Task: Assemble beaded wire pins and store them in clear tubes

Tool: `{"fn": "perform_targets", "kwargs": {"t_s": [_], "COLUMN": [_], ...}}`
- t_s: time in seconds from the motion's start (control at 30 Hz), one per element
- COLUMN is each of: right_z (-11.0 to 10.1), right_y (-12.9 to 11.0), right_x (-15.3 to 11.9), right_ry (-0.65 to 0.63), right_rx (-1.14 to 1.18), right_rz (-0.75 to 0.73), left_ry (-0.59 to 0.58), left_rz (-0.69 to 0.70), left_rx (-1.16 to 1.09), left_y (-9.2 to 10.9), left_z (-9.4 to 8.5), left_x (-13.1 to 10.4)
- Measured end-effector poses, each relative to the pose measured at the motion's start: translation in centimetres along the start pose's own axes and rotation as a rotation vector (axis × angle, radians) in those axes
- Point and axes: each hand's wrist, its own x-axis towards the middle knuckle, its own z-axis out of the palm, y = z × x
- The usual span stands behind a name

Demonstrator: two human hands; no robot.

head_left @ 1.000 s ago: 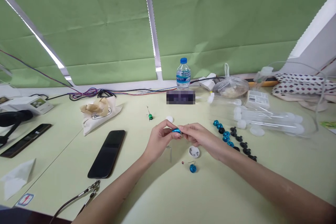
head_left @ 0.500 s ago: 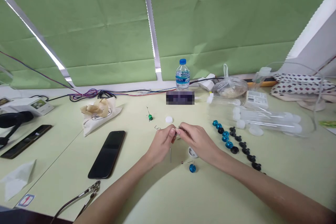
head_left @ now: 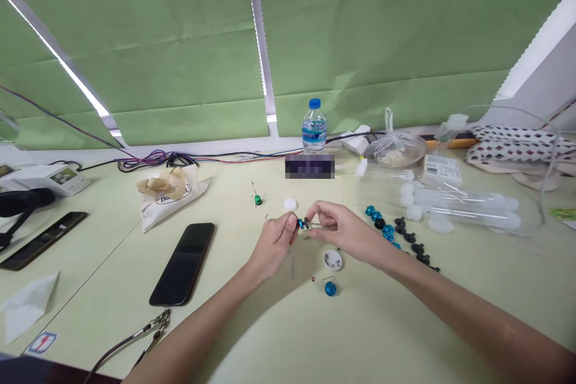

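Thumb and fingers of my left hand pinch a small blue-and-black part. My right hand faces it from the right, its thumb and fingertips closed about a thin metal rod at the part's dark end. Whether the rod sits inside the part is too small to tell. Below the hands lie a bent metal key, a white round cap with tiny pieces in it, and a blue round knob with a thin wire beside it.
Rows of blue and black knobs lie right of my right hand. Beyond are clear tubes, a white disc, a green piece and a water bottle. A phone and cloth pouch lie left.
My right hand has drawn slightly away from my left, its fingers parting from the left fingertips. The blue-and-black part and thin rod now show between them. The white cap is uncovered.
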Motion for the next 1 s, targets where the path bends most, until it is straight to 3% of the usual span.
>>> {"fn": "perform_targets", "kwargs": {"t_s": [0.1, 0.3, 0.47, 0.67, 0.83, 1.0], "right_z": [-0.09, 0.25, -0.05, 0.07, -0.23, -0.09], "right_y": [0.06, -0.40, -0.31, -0.10, -0.38, -0.19], "right_x": [0.14, -0.02, 0.08, 0.10, 0.11, 0.15], "right_ry": [0.044, -0.023, 0.047, -0.036, 0.038, -0.024], "right_rx": [0.001, 0.026, 0.026, 0.041, 0.057, 0.068], "right_rz": [0.011, 0.004, -0.001, -0.006, 0.009, 0.021], "left_ry": [0.015, -0.017, 0.017, -0.004, 0.027, 0.012], "left_rz": [-0.007, 0.015, -0.013, -0.008, -0.035, -0.026], "left_rx": [0.017, 0.050, 0.026, 0.038, 0.030, 0.056], "left_y": [0.11, 0.17, 0.10, 0.17, -0.08, 0.04], "left_z": [-0.13, 0.04, 0.04, 0.00, -0.04, -0.02], "left_x": [0.04, 0.00, 0.04, 0.01, 0.12, 0.09]}}
